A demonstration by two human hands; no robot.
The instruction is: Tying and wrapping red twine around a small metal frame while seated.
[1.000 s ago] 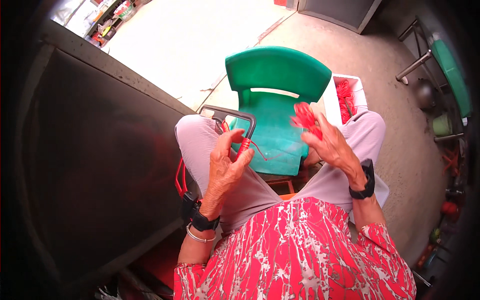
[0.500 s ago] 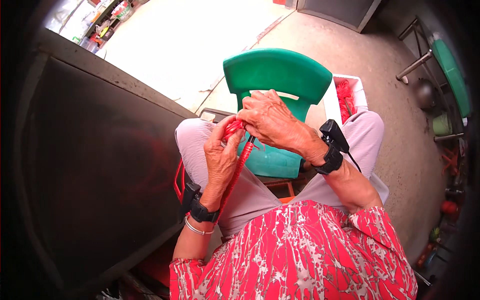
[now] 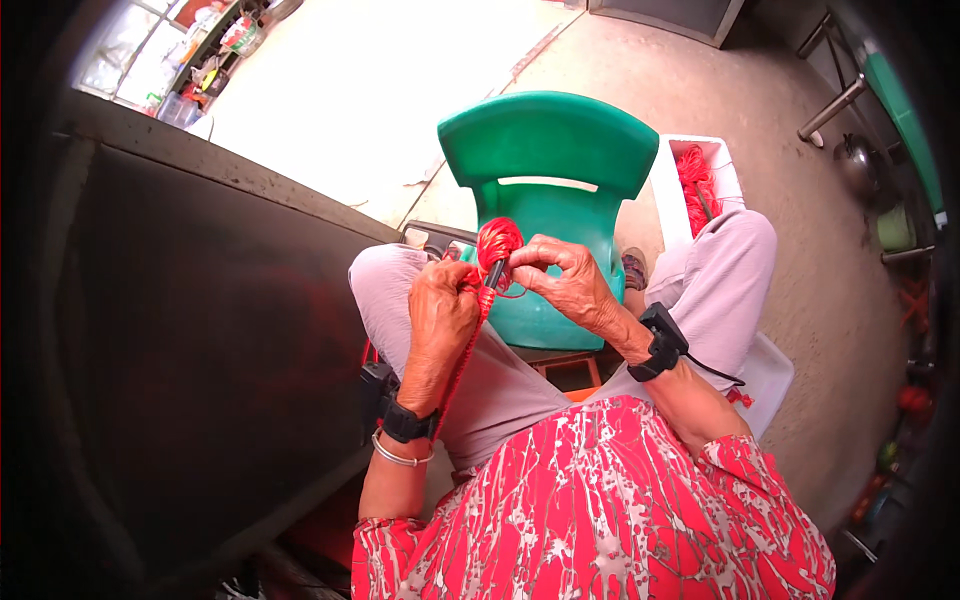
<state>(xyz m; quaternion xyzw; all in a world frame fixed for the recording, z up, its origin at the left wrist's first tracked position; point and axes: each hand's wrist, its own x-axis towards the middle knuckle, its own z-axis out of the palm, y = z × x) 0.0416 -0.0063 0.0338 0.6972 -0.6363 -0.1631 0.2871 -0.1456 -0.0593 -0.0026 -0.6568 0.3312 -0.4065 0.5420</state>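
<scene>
A rounded bundle of glossy red cord (image 3: 499, 240) stands up in front of my knees. Below it runs a slim rod (image 3: 495, 273), black at its bare upper part and wound with red cord lower down, slanting along my left forearm. My left hand (image 3: 440, 312) is closed at the rod's left side, with red cord at its fingertips. From the right, my right hand (image 3: 568, 282) pinches thumb and forefinger together at the bundle's lower edge, beside the black part. What sits between those fingertips is too small to make out. A thin red loop hangs below them.
Ahead of my knees is a green plastic chair (image 3: 560, 140). A white box (image 3: 725, 165) with red cord in it stands to its right. A dark panel (image 3: 220, 350) fills the left side, and a metal-legged green seat (image 3: 905, 130) is at the far right.
My right hand has come down and right, off the top of the red bundle, which now shows whole. My left hand has lowered slightly and its fingers have curled in.
</scene>
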